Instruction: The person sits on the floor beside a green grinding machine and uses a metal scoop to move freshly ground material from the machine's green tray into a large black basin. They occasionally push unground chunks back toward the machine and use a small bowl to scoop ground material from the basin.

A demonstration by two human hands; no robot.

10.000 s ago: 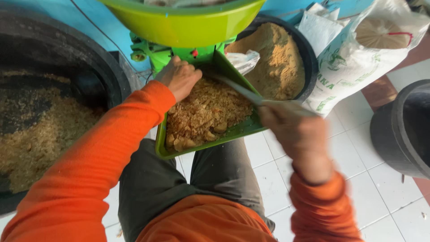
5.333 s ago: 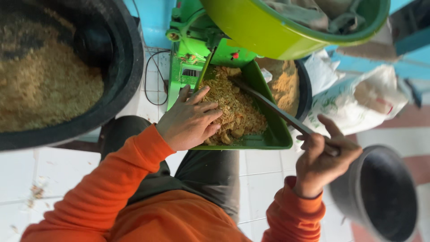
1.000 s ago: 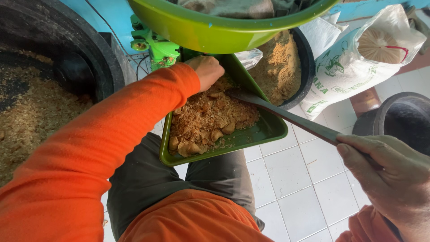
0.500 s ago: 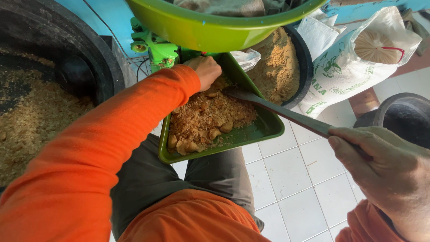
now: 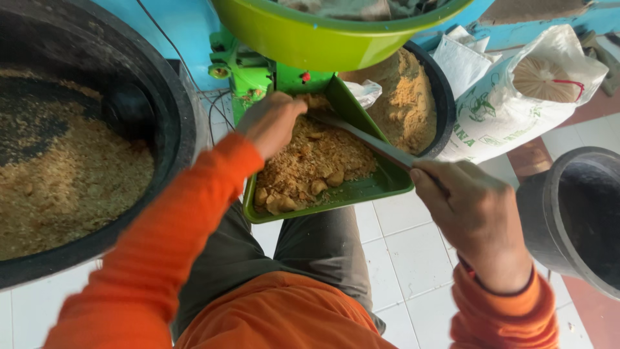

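White tiled floor (image 5: 413,252) beneath green tray (image 5: 381,187), blue wall (image 5: 187,26) behind

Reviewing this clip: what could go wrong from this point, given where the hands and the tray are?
1. The left hand is in the crumbly brown material at the tray's far end, right beside the flat metal blade held by the right hand; a slip might nick the fingers.
2. The green tray seems to rest on the person's lap and tilts; loose lumps near its front edge may spill onto the white tile floor.
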